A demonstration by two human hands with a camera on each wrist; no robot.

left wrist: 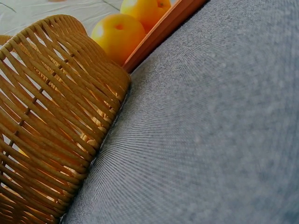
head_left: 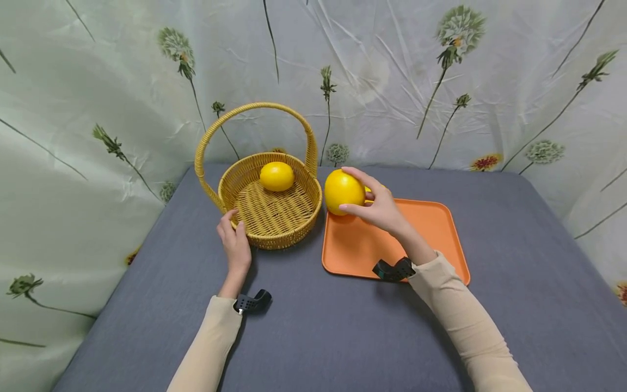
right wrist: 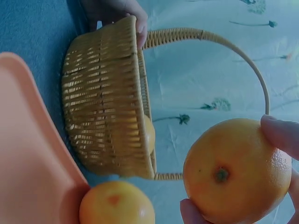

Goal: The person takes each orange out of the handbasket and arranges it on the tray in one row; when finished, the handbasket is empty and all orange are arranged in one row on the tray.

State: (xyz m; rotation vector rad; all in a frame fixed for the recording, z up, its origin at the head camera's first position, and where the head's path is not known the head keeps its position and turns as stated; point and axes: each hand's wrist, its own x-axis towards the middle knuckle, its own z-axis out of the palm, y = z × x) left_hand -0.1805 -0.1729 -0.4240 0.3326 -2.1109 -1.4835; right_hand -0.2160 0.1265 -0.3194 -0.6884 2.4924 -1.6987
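Note:
My right hand pinches a round yellow-orange orange between thumb and fingers, over the back left corner of an orange tray. In the right wrist view the held orange shows its stem end, with fingertips against its side. My left hand grips the near left rim of a round wicker basket with a tall hoop handle. Inside the basket, toward its back, lies one orange. Another orange sits at the tray's corner beside the basket.
A sliver of yellow fruit shows behind my right hand. Grey cloth covers the table, and a flower-printed curtain hangs along its back edge. The tray stands just right of the basket.

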